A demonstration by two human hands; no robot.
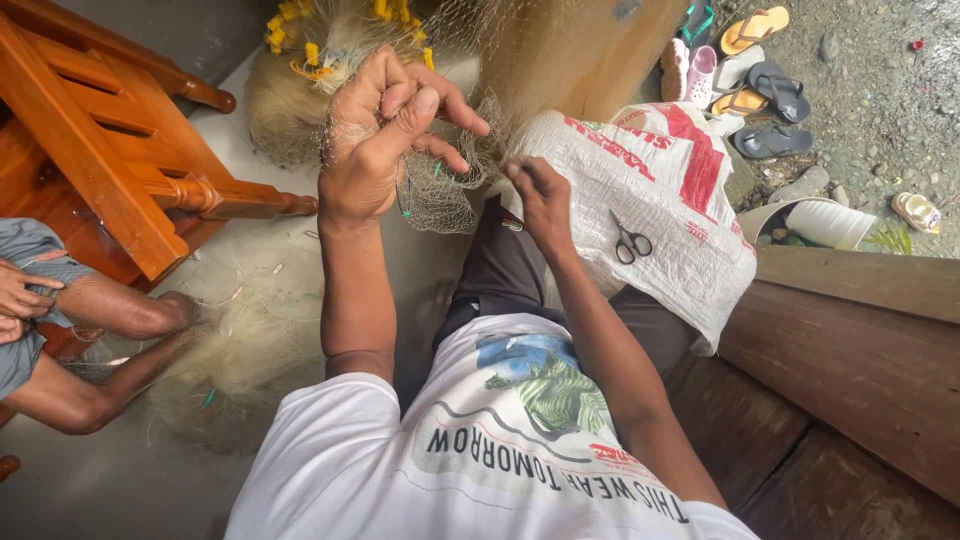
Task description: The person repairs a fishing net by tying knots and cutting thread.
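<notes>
Pale fishing net [440,190] bunched in left hand [375,150], right hand [540,195] pinching its mesh, scissors [630,243] on white sack [690,220]

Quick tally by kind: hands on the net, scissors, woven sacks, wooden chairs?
Hands on the net: 2, left hand and right hand, both gripping the fishing net
Scissors: 1
Woven sack: 1
Wooden chair: 1
Total: 5

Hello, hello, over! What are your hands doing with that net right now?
Left hand bunching the net, raised. Right hand pinching the mesh beside it. Scissors lie loose on the white sack. Nothing blocking.
</notes>
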